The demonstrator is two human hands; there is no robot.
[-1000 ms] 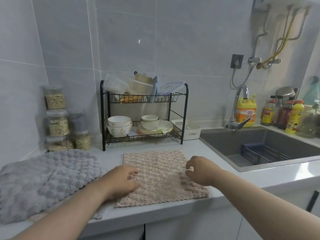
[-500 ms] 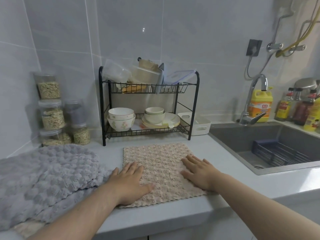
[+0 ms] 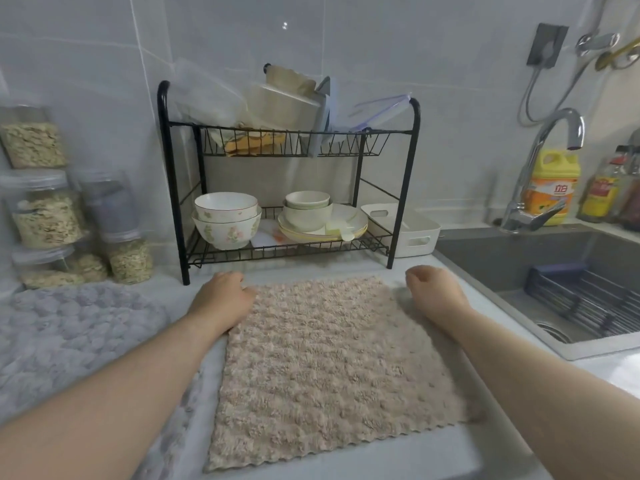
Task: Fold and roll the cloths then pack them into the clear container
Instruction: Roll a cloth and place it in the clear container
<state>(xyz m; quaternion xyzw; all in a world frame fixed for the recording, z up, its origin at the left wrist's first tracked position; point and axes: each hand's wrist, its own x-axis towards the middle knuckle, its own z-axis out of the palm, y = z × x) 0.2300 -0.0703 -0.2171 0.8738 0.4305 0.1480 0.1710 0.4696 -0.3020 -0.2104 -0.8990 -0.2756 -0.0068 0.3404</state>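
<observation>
1. At the far corners of the beige cloth (image 3: 329, 358), the left hand (image 3: 221, 296) and right hand (image 3: 434, 294) sit with fingers curled; whether they pinch fabric, I cannot tell.
2. It lies flat on the counter (image 3: 322, 266) and is probably light, limp and plush; lift both far corners together.
3. Grey cloths (image 3: 69, 341) wait leftward.

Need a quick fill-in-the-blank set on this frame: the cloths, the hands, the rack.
1. The beige cloth lies ___ on the counter.
2. The left hand and right hand are at that cloth's two ___ corners.
3. The grey cloths lie on the beige cloth's ___ side.
4. The bowls sit on the dish rack's ___ shelf.

Missing words: flat; far; left; lower.
</observation>
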